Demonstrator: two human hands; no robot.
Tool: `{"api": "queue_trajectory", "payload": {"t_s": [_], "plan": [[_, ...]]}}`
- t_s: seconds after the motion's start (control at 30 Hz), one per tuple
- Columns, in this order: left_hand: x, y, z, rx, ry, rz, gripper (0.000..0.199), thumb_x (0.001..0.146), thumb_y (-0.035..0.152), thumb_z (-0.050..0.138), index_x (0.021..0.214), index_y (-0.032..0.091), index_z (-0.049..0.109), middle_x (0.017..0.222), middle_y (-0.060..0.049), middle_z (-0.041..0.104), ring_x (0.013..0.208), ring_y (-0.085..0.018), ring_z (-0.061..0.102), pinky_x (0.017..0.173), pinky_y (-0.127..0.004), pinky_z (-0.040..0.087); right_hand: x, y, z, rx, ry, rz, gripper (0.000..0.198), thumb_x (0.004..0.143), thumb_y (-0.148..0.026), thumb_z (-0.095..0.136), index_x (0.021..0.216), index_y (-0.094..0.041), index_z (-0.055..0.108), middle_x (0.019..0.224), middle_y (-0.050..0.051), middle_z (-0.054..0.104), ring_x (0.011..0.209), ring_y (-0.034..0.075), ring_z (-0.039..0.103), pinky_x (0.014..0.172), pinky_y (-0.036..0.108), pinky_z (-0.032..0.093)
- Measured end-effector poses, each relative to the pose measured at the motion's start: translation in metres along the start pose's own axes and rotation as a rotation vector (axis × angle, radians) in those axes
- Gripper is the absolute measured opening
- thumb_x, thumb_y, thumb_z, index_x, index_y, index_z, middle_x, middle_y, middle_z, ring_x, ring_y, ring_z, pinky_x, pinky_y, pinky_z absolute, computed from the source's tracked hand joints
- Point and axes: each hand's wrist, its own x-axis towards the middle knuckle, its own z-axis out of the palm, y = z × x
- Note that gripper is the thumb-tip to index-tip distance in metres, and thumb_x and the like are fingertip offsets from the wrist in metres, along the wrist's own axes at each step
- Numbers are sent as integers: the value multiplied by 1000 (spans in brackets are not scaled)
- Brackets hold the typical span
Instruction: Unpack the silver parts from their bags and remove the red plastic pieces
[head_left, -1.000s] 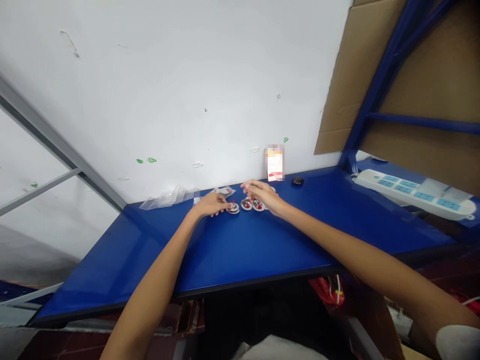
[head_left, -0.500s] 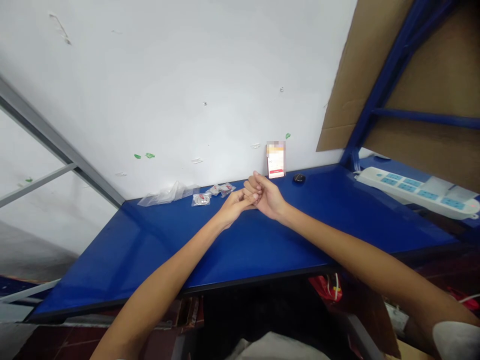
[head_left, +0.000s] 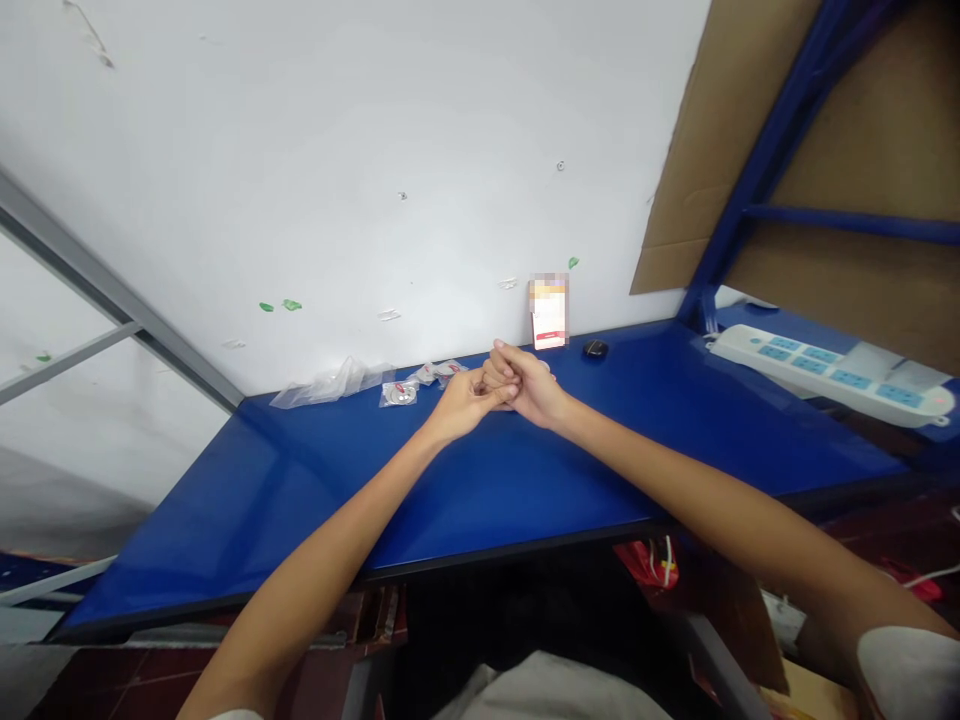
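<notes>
My left hand [head_left: 465, 402] and my right hand [head_left: 531, 385] meet above the blue table, fingers curled and pressed against each other. Both are closed, and whatever they hold, if anything, is mostly hidden by the fingers. A small pale edge shows just behind my right hand, too little to name. Left of my hands lie small clear plastic packets [head_left: 399, 393] with round metallic pieces inside and red marks. Behind my right hand, a phone [head_left: 550, 318] with a lit screen leans upright against the wall.
A crumpled clear plastic bag [head_left: 330, 385] lies along the wall on the blue table [head_left: 300, 500]. Right of the phone sits a small black object [head_left: 595, 348]. A white power strip [head_left: 832, 372] is at the far right, beside a blue metal frame [head_left: 750, 190] with cardboard.
The view has shifted slightly. My hands stay together with little change in grip; a small pale edge now shows behind my right hand.
</notes>
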Motion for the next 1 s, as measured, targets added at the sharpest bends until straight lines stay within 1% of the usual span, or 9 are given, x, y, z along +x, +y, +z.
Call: {"api": "queue_trajectory", "payload": {"t_s": [0.13,0.27,0.37,0.47,0.63,0.7,0.77,0.9,1.0], "plan": [[-2,5,-4,-59,-127,-41,44,87,54,85,96,13,74,99,-10,77,100,-23,73,95,-38,59,-3,-4,0,-14,-38,14,62,92,-61,73,60,-24,37,57,-7,20,52,12,17,49,28,21],[-2,14,-16,41,-260,-30,45,92,56,79,104,13,77,105,-13,78,104,-27,74,91,-39,60,-3,1,-4,-137,-44,37,61,95,-66,64,59,-25,37,55,-7,22,50,12,20,47,29,23],[-1,26,-40,406,-226,68,39,96,51,73,113,16,79,107,-10,79,100,-26,73,88,-37,57,1,4,-16,-407,44,-18,58,97,-63,63,59,-24,42,52,-7,26,47,11,23,49,29,18],[0,33,-69,769,-113,125,32,97,47,70,106,19,82,104,-7,80,91,-23,71,86,-35,54,4,5,-29,-799,120,-163,53,102,-54,58,60,-22,46,53,-5,36,50,12,33,54,30,22],[1,21,-93,992,-319,50,52,84,54,83,124,22,78,124,-10,77,108,-29,71,95,-38,53,1,3,-35,-1360,84,-370,43,104,-34,54,64,-21,47,63,-2,51,61,14,45,63,32,27],[2,14,-94,1056,-374,55,68,76,52,91,135,23,74,135,-12,73,122,-33,68,105,-42,50,0,5,-33,-1442,59,-398,38,104,-29,55,67,-21,51,70,0,56,65,15,48,64,32,28],[5,7,-95,1068,-402,71,61,78,45,90,132,23,75,133,-13,74,125,-34,66,109,-43,48,-1,7,-31,-1453,46,-396,35,104,-27,56,69,-21,54,74,1,59,68,15,51,65,32,29],[9,1,-96,949,-344,113,25,88,33,78,111,24,83,112,-9,80,103,-27,73,98,-36,50,1,10,-33,-1411,20,-388,31,104,-26,56,73,-21,59,77,2,60,70,17,53,67,32,31],[10,0,-98,847,-233,127,18,94,37,72,98,23,84,90,-6,79,78,-22,71,84,-31,51,2,12,-36,-1372,20,-369,21,102,-25,57,82,-22,63,82,2,63,73,18,55,68,32,32]]}}
